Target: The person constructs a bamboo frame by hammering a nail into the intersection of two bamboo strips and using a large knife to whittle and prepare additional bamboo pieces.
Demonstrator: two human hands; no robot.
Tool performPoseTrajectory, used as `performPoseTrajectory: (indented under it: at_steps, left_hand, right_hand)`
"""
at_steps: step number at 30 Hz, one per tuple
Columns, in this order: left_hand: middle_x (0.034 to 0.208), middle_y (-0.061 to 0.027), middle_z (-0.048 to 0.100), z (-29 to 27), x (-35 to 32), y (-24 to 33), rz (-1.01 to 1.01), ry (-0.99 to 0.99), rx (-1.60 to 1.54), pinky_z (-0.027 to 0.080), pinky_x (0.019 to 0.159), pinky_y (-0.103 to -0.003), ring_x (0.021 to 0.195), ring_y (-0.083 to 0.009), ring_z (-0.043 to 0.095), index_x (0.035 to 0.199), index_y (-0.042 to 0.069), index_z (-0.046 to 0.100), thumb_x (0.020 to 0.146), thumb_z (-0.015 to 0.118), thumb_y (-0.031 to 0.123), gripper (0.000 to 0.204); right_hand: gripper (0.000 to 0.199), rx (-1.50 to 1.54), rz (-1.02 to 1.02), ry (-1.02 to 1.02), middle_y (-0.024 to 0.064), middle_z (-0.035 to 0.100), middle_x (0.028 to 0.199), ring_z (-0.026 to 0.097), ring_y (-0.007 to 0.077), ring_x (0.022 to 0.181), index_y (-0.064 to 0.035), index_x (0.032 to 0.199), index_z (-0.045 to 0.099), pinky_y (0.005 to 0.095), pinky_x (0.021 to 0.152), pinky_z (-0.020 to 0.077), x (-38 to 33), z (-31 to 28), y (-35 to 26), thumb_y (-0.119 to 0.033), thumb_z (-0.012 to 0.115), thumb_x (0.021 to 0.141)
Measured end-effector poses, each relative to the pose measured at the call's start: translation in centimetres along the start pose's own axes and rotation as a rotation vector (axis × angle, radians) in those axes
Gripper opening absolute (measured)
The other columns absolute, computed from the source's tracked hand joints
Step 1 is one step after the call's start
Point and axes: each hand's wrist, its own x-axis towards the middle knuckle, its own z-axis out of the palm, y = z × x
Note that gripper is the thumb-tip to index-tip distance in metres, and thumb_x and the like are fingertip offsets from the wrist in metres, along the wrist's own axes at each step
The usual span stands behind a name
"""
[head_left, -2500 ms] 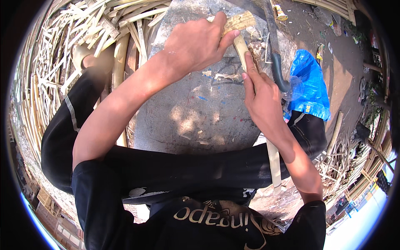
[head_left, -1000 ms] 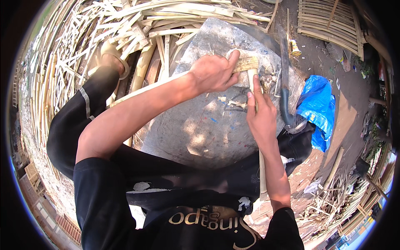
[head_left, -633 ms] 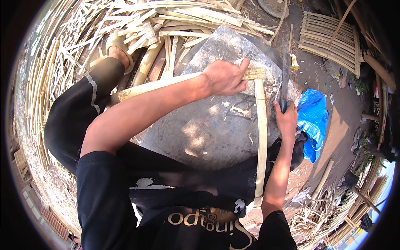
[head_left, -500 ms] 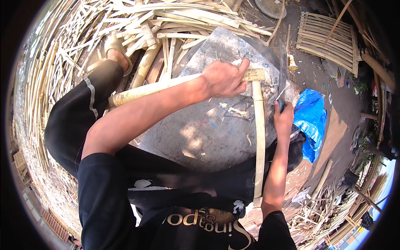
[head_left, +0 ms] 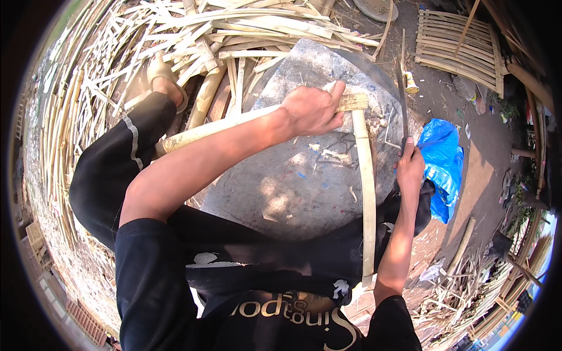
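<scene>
The left hand is stretched out to the far side of a big grey slab, its grip wrapped tight around the far end of a long bamboo strip. The strip runs from under that hand back toward the person, along the right part of the slab and over the dark trouser leg, its near end close to the right upper arm. The short cut end of the strip pokes out to the right of the left hand's fingers. The right hand sits at the slab's right edge, to the right of the strip and apart from it, its grip closed on the handle of a long knife; the dark blade points away, toward the far side, and is raised clear of the strip. A blue plastic bag lies on the ground just right of that hand. Small shavings are scattered on the slab. Beyond the slab and off to the left lies a heap of split bamboo, and a slatted bamboo panel lies on the ground far right.
</scene>
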Motion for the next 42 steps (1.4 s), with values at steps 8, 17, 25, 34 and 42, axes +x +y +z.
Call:
performPoseTrajectory:
  at_steps: [8,17,25,34,42]
  left_hand:
    - [0.055,-0.0157,0.06,0.5,-0.1,-0.2,0.007,0.062,-0.034,0.054,0.049,-0.047,0.048,-0.0366,0.062,0.12,-0.01,0.042,0.099,0.049,0.038,0.052]
    - [0.055,-0.02,0.06,-1.1,0.0,0.0,0.01,0.162,-0.075,0.054,0.049,-0.046,0.051,-0.0388,0.064,0.113,-0.011,0.042,0.1,0.048,0.039,0.052]
    - [0.053,-0.019,0.059,-0.7,0.1,0.4,0.043,0.207,-0.031,0.054,0.048,-0.046,0.051,-0.0368,0.065,0.122,-0.018,0.042,0.1,0.048,0.042,0.063]
    - [0.049,-0.018,0.057,0.5,-0.3,0.6,0.001,0.089,-0.022,0.051,0.042,-0.047,0.045,-0.0361,0.063,0.119,-0.016,0.043,0.099,0.049,0.041,0.061]
    - [0.049,-0.0176,0.057,0.7,-0.9,0.6,-0.023,0.187,-0.019,0.052,0.042,-0.047,0.043,-0.0347,0.062,0.104,-0.008,0.044,0.098,0.05,0.036,0.045]
  right_hand:
    - [0.053,-0.243,-0.329,0.237,0.0183,0.068,0.078,0.065,0.0322,0.066,0.0038,0.102,0.064,0.042,0.067,0.0507,-1.8,0.4,0.9,-0.049,0.058,0.1]
    - [0.038,-0.371,-0.757,0.414,0.0126,0.061,0.083,0.059,0.035,0.068,0.0031,0.103,0.059,0.045,0.066,0.0484,-2.3,2.6,0.8,-0.031,0.073,0.092]
    - [0.033,-0.039,-0.377,-0.057,0.0118,0.051,0.081,0.051,0.0259,0.071,0.0012,0.104,0.052,0.0406,0.066,0.0441,-5.5,3.8,2.7,-0.012,0.077,0.087]
    - [0.029,-0.062,-0.351,-0.079,0.0149,0.052,0.084,0.052,0.0301,0.075,0.0026,0.105,0.054,0.0425,0.07,0.0451,-5.2,4.4,3.5,-0.014,0.073,0.091]
    - [0.027,-0.253,-0.338,-0.082,0.0209,0.061,0.086,0.062,0.0327,0.074,0.007,0.105,0.051,0.0447,0.069,0.0489,-4.7,4.4,2.5,-0.018,0.061,0.1]
